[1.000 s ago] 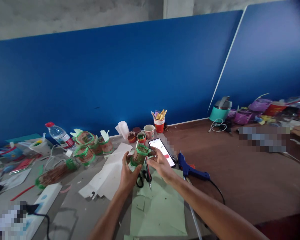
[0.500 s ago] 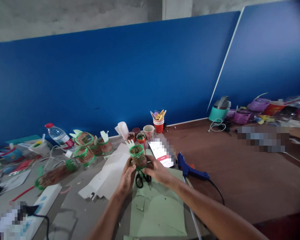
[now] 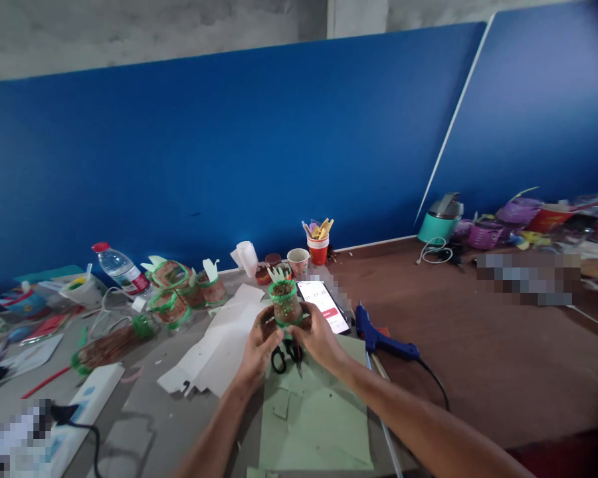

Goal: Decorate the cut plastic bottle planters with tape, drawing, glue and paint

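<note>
Between my two hands is a small brown pot with green trim (image 3: 286, 309), held upright with its open top toward me and pale green paper spikes at its far rim. My left hand (image 3: 260, 342) is closed around its left side, thumb at the front. From the right, my right hand (image 3: 317, 330) grips it with curled fingers, thumb near the base. Just below the pot lie black-handled scissors (image 3: 280, 360) on a light green paper sheet (image 3: 323, 425). A lit phone (image 3: 323, 305) rests right behind my right hand.
A blue glue gun (image 3: 386, 342) with a trailing cord lies to the right. Cut white paper (image 3: 224, 338) is on the left, beside several similar green-trimmed pots (image 3: 169, 309) and a water bottle (image 3: 122, 269). Cups, one of them a red cup of tools (image 3: 318, 250), stand near the blue partition.
The pot has turned in my hands, its paper spikes shifting from the left to the far side. Both hands have moved slightly right with it.
</note>
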Demonstrator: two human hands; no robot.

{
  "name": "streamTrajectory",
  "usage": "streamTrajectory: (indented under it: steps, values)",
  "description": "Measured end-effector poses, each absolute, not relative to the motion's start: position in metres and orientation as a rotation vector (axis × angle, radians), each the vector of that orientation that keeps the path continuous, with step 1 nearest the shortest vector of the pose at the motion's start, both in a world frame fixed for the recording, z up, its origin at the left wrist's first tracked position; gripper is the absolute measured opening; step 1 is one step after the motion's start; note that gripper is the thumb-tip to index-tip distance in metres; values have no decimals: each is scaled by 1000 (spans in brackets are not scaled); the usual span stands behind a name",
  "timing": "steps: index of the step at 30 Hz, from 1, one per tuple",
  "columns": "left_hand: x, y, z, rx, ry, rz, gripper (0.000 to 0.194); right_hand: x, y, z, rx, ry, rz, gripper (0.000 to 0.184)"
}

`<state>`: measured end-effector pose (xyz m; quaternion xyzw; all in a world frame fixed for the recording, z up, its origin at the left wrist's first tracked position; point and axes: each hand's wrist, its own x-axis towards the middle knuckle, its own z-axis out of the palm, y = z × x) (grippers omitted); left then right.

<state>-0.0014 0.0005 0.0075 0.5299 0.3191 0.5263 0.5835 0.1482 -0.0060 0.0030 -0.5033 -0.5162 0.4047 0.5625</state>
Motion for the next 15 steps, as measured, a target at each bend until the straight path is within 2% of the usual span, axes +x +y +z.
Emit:
streamTrajectory:
  steps: [4, 11, 15]
  values:
    - [1, 2, 8, 1226, 773, 1271, 61, 147, -10, 3, -1157, -1276, 868, 50]
    - [-3, 15, -6, 1357, 910, 1319, 50, 148, -14, 5, -1109, -1357, 866, 38]
    - [-6, 18, -14, 1400, 1051, 1358, 52, 150, -11, 1, -1167, -1329, 859, 38]
